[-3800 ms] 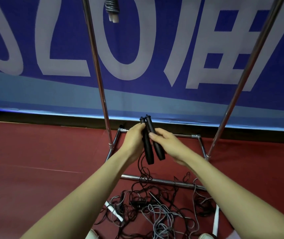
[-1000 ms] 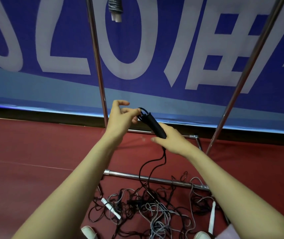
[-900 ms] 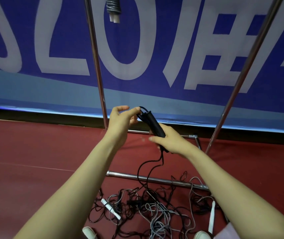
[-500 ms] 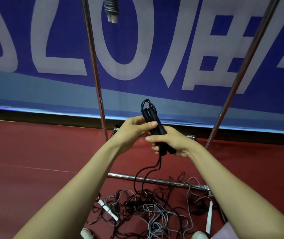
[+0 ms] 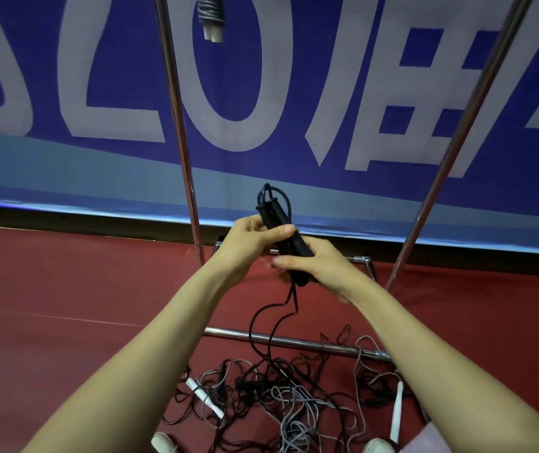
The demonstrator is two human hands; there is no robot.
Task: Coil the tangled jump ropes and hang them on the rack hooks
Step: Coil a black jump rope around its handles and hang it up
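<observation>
The left grip [image 5: 248, 243] and the right grip [image 5: 314, 266] both close round the paired black handles [image 5: 278, 220], the left on the upper part, the right on the lower end; the handles' long axis runs up and away, tilted slightly left, with a short loop of rope standing over the top end; the black rope [image 5: 261, 318] leaves the lower end under the right grip and drops across the rack's front base bar [image 5: 310, 343] into the tangle [image 5: 281, 393] on the floor [image 5: 65, 289], on the near side of that bar; the slack therefore lies below both grips, nearer the right; likely next step: draw rope upward and wind it along the handle axis; snagging in the tangle is the risk
</observation>
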